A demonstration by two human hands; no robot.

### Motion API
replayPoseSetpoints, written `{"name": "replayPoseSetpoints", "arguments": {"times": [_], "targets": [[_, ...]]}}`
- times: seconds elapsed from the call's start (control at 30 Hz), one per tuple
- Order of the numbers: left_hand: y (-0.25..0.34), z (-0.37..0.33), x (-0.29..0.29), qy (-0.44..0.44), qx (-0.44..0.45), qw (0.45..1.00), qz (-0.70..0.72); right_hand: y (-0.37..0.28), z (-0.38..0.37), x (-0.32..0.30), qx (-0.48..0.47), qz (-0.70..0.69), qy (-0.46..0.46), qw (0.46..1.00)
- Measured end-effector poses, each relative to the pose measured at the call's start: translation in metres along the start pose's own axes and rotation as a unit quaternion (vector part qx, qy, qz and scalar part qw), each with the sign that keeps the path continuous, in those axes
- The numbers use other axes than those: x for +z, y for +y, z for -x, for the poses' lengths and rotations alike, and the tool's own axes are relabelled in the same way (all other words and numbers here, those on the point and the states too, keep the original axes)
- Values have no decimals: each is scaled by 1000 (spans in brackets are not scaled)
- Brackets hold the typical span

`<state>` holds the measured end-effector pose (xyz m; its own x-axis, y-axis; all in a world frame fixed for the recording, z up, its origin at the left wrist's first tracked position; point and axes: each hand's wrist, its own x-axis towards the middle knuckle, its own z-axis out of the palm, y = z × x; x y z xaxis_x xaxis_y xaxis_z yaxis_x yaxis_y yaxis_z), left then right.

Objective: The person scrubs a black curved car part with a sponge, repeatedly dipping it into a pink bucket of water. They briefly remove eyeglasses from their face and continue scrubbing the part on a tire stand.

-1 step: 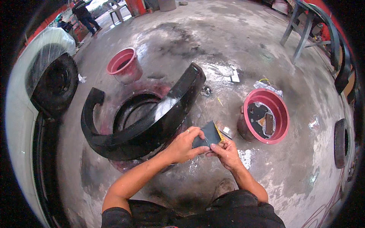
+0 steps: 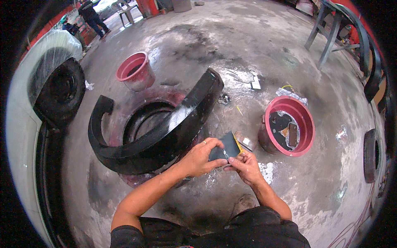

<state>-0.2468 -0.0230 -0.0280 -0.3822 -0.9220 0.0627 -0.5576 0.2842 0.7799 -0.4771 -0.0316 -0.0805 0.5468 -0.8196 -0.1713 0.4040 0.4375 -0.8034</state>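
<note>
**Dark sheet (image 2: pixel 222 147) gripped between two hands**

The sheet is slate grey, looks matte, and has a yellow strip (image 2: pixel 238 144) running along its right side, from about one o'clock to four o'clock on the sheet. A pale, ragged streak marks its surface near the fingertips, and a light sliver shows at the lower edge, between the thumbs. Whether it is one layer or folded, I cannot tell. It is held above the floor (image 2: pixel 248 45), in front of the person's body.

Both hands are closed on it, close together at its lower edge. The left hand (image 2: pixel 202 159), wearing a ring, grips it from eight o'clock, thumb along the bottom and fingers at the left side. The right hand (image 2: pixel 247 166) pinches its lower corner from about five o'clock.

Outward from the sheet, a glossy black curved panel (image 2: pixel 149 153) sweeps from nine to twelve o'clock, lying over a tyre (image 2: pixel 133 120). Between two and three o'clock stands a pinkish-red bucket (image 2: pixel 266 138), with a brown block (image 2: pixel 292 134) and dark and pale pieces inside. A second such bucket (image 2: pixel 143 80) stands between ten and eleven o'clock. Another tyre (image 2: pixel 369 156) is at three o'clock, near the rim of the view. Two people are far off, between ten and eleven o'clock.
</note>
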Motion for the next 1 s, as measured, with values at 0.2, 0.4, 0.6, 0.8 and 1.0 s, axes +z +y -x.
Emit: {"name": "replayPoseSetpoints", "arguments": {"times": [0.2,0.4,0.6,0.8,1.0], "targets": [[3,6,2,-14,-130,977,169,-2,1,19,-51,-20,-11,998],[-1,1,0,-48,-143,935,322,-3,-3,-3,-130,155,176,963],[8,0,2,-52,-179,964,189,-2,-4,0,-74,136,145,977],[-12,0,-10,-85,-172,924,331,-2,-6,2,-97,106,182,973],[-14,4,-19,-85,-144,902,399,5,-12,-3,-140,82,218,962]]}}
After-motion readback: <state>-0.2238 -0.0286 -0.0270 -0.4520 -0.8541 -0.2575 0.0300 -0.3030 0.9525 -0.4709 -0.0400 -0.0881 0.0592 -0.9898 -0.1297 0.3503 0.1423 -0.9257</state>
